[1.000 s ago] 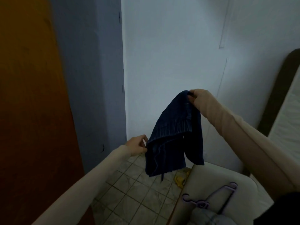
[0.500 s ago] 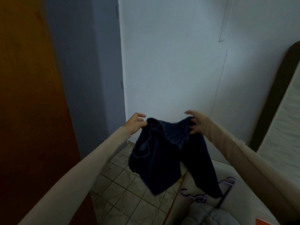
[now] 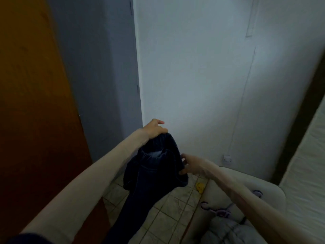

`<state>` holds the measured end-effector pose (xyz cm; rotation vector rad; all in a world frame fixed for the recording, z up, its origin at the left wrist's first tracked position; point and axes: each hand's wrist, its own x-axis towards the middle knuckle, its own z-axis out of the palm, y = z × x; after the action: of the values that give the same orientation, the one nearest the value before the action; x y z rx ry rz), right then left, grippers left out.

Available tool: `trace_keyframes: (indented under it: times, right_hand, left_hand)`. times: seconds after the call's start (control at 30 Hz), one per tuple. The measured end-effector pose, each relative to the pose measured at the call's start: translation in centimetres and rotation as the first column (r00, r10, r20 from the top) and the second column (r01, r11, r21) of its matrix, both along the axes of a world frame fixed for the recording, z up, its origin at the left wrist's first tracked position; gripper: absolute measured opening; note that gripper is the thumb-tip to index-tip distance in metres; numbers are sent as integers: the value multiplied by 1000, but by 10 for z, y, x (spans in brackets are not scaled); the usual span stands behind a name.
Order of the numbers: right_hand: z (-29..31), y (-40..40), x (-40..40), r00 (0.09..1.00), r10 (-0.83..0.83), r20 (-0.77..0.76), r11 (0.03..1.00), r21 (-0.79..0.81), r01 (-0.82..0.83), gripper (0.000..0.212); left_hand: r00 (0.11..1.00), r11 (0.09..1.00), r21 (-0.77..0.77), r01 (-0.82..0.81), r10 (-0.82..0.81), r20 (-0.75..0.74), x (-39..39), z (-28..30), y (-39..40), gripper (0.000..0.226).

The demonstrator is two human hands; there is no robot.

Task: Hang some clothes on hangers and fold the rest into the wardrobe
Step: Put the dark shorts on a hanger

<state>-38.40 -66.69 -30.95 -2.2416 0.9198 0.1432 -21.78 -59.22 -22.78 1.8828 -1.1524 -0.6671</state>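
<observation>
- Holding up the dark blue garment (image 3: pixel 154 175) is shared between both hands in the head view, and it is kept in the air above the tiled floor (image 3: pixel 168 213), apparently so that it can hang straight and be sorted out before folding or hanging.
- The left hand (image 3: pixel 154 128) is seen at the top edge of the cloth, its fingers (image 3: pixel 159 132) curled over a bunched part of what looks like a waistband; this high grip lets the long part drop toward the floor.
- The right hand (image 3: pixel 190 163) is placed lower, at the right edge, its fingers pinching the fabric, probably to pull the opening apart.
- A pale cushioned seat (image 3: pixel 233 191) is seen at lower right; purple hangers (image 3: pixel 219 211) and a grey garment (image 3: pixel 228 231) are laid on it, likely kept within reach for later.
- A small yellow item (image 3: pixel 200 186) lies on the floor beside the seat; what it is cannot be told.
- An orange-brown door (image 3: pixel 35 120) stands at left; whether it belongs to the wardrobe cannot be told.
</observation>
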Motion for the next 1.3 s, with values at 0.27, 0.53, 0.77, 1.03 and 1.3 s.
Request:
trace_keyframes:
  times: [0.27, 0.53, 0.77, 1.03, 1.3]
  right_hand:
    - [8, -17, 19, 964, -117, 237, 892, -401, 206, 30]
    - [35, -27, 17, 920, -14, 391, 792, -558, 249, 24]
    - [44, -32, -1, 896, 4, 443, 768, -575, 281, 22]
    - [0, -76, -60, 936, -204, 286, 806, -493, 327, 26]
    - [-106, -112, -124, 939, -117, -324, 960, -278, 24, 26]
  left_hand:
    - [997, 999, -35, -13, 16, 76, 15, -9, 27, 29]
    - [989, 990, -32, -137, 138, 47, 3, -100, 50, 19]
    - [984, 987, 133, -91, 68, 166, -19, -155, 43, 9]
    - [967, 971, 56, -232, 224, 125, -54, -152, 6, 29]
    - [915, 912, 235, -335, 256, 310, -81, -170, -29, 35]
